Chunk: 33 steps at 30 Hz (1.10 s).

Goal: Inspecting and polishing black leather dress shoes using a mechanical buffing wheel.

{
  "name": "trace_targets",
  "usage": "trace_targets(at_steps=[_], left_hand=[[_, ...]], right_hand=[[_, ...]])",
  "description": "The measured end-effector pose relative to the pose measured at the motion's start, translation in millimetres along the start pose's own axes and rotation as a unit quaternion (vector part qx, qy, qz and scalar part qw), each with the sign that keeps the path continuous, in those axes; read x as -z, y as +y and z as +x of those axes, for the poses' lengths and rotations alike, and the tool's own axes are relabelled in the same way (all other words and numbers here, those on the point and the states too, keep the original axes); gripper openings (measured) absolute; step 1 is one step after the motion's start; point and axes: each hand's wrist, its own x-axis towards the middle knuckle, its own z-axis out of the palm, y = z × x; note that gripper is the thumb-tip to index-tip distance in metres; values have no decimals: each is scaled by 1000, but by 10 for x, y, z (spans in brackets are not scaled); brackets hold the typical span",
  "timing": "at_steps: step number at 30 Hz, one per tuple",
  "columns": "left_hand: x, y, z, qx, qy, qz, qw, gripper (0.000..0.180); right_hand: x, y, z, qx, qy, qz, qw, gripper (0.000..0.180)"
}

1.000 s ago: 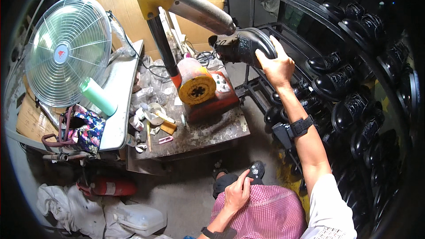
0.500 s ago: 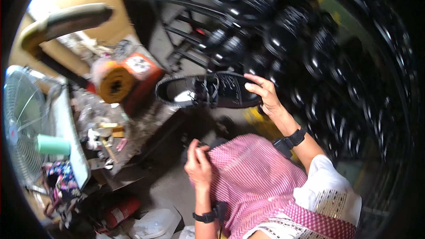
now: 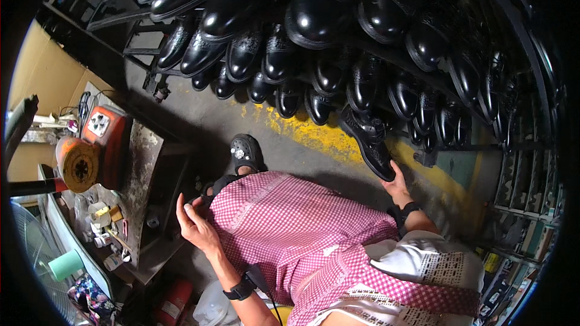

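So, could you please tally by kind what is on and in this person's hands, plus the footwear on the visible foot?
Hands: 2, left hand open, right hand gripping
Black wristbands: 2, left wristband, right wristband
Black dress shoe, held: 1
Black clog, worn: 1
Total: 6

A black leather lace-up shoe [image 3: 370, 143] with brogue perforations is sitting right of the frame's centre, glossy and catching light along its upper. It is tilting steeply, toe pointing down toward the lower right and heel rising toward the upper left, laces facing the camera. Its toe end is resting against the fingers of the right hand [image 3: 396, 186], which is gripping it from below. Its heel is reaching up close to the lowest row of matching black shoes on the rack [image 3: 423, 78].
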Motion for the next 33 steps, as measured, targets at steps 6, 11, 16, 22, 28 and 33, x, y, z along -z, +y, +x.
trace_targets(at_steps=[6,11,16,22,28,33], left_hand=[[-65,-21,20,-53,18,58,997,31],[-87,-27,7,-32,9,91,995,29],[-112,-10,11,-40,-4,134,990,29],[-91,28,7,-32,-5,131,991,28],[-101,80,18,-45,-4,143,989,27],[-132,113,20,19,-3,145,989,27]], right_hand=[[-304,88,749,24,-81,133,988,38],[-1019,282,1422,39,-74,130,988,54],[-1521,460,1656,-10,-25,-370,929,91],[-985,410,1845,271,44,-475,836,86],[-1057,-123,2120,102,78,-9,992,79],[-1048,-203,2331,89,55,25,994,63]])
